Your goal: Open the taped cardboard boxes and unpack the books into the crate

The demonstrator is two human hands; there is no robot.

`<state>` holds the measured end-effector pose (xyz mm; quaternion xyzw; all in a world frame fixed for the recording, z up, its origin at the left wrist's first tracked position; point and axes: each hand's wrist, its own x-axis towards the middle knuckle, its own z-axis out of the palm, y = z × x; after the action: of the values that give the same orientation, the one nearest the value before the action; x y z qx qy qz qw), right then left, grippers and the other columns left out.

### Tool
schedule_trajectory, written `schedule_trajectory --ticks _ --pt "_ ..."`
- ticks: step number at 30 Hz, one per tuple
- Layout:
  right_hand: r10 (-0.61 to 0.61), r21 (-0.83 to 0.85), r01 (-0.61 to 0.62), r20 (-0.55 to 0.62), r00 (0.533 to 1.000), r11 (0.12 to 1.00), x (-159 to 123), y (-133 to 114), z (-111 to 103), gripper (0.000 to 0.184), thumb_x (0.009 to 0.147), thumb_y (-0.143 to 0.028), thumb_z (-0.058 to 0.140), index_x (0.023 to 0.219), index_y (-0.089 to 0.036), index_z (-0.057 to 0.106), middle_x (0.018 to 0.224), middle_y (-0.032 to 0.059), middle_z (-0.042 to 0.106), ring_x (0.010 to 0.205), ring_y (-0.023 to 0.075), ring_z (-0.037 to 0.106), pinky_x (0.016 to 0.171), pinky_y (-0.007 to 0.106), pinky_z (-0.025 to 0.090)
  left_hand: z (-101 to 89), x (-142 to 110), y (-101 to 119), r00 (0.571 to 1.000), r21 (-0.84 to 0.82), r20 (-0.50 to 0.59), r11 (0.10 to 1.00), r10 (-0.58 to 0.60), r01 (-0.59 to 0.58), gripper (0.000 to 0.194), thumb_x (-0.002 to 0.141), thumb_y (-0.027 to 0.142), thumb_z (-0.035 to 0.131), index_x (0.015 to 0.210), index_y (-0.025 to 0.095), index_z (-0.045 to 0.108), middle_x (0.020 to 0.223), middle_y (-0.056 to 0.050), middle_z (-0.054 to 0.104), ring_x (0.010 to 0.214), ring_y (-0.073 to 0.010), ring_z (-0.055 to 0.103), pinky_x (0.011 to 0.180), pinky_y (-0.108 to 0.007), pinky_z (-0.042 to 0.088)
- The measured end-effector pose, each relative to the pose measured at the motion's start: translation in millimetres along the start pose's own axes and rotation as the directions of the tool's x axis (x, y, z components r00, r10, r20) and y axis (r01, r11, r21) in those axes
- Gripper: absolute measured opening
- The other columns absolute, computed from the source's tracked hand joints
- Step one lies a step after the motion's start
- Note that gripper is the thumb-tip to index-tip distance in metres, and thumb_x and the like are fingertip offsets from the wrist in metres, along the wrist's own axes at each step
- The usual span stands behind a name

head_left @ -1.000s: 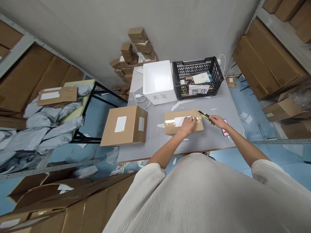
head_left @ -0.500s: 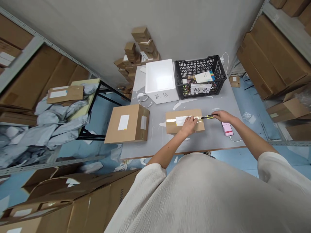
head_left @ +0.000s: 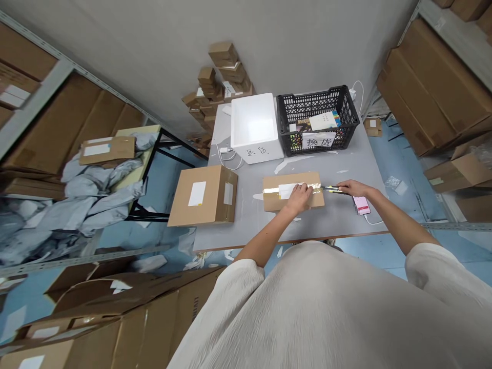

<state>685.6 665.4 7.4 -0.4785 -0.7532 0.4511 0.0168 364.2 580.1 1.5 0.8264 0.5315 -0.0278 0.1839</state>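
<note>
A flat cardboard box (head_left: 277, 198) sealed with clear tape and bearing a white label lies in the middle of the grey table (head_left: 338, 220). My left hand (head_left: 300, 197) presses flat on its top, fingers stretched out. My right hand (head_left: 352, 188) is closed on a black and yellow utility knife (head_left: 331, 189), whose tip touches the taped right end of the box. A phone with a pink case (head_left: 361, 204) lies on the table under my right wrist, with a white cable leading off it.
A larger labelled cardboard box (head_left: 203, 196) sits at the table's left edge. Behind are a white foam box (head_left: 253, 127) and a black plastic crate (head_left: 319, 119) holding books. Small boxes are stacked at the wall. Shelves of cartons flank both sides; grey mailers heap at left.
My right hand has swung the knife from a raised, angled pose down to level, bringing its tip against the box's right end. My left hand stays on the box.
</note>
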Motion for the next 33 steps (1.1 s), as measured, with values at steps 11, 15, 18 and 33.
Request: schedule_trajectory --ticks 11,15,18,33 --pt "0.015 0.091 -0.017 0.023 1.000 0.996 -4.1 9.2 4.7 0.052 0.091 -0.067 0.067 0.107 -0.023 0.088 0.085 0.0026 0.076 0.084 0.0261 0.064 0.080 0.036 0.053 -1.0 -1.9 0.8 1.000 0.015 -0.010 1.000 0.012 -0.012 0.093 0.077 0.032 0.099 0.155 0.025 0.049 0.150 -0.017 0.059 0.137 -0.0382 0.067 0.135 -0.054 0.031" --pt "-0.013 0.064 0.015 -0.043 0.999 0.998 -6.5 11.4 15.4 0.053 0.094 -0.068 0.063 0.109 -0.023 0.087 0.088 0.0043 0.078 0.084 0.0265 0.064 0.078 0.036 0.053 -1.6 -1.4 1.4 1.000 0.023 -0.006 1.000 0.013 -0.013 0.094 0.077 0.032 0.099 0.156 0.022 0.049 0.152 -0.019 0.058 0.137 -0.0374 0.068 0.136 -0.052 0.030" --pt "-0.018 0.076 0.023 -0.064 0.998 0.997 -9.8 16.6 27.1 0.054 0.095 -0.067 0.060 0.114 -0.024 0.086 0.090 0.0048 0.078 0.082 0.0254 0.063 0.077 0.035 0.051 -2.5 -1.8 2.4 1.000 0.041 -0.002 0.999 0.004 -0.004 0.095 0.078 0.033 0.099 0.157 0.020 0.049 0.153 -0.019 0.058 0.133 -0.0368 0.070 0.137 -0.052 0.028" --pt "0.013 0.201 -0.015 0.012 1.000 0.979 -9.5 13.9 39.4 0.057 0.095 -0.071 0.060 0.113 -0.022 0.083 0.077 0.0007 0.067 0.067 0.0177 0.052 0.063 0.030 0.042 -5.9 -4.9 3.8 1.000 0.033 0.015 0.999 -0.027 0.026 0.092 0.081 0.031 0.098 0.159 0.024 0.049 0.155 -0.018 0.058 0.131 -0.0370 0.072 0.137 -0.057 0.025"
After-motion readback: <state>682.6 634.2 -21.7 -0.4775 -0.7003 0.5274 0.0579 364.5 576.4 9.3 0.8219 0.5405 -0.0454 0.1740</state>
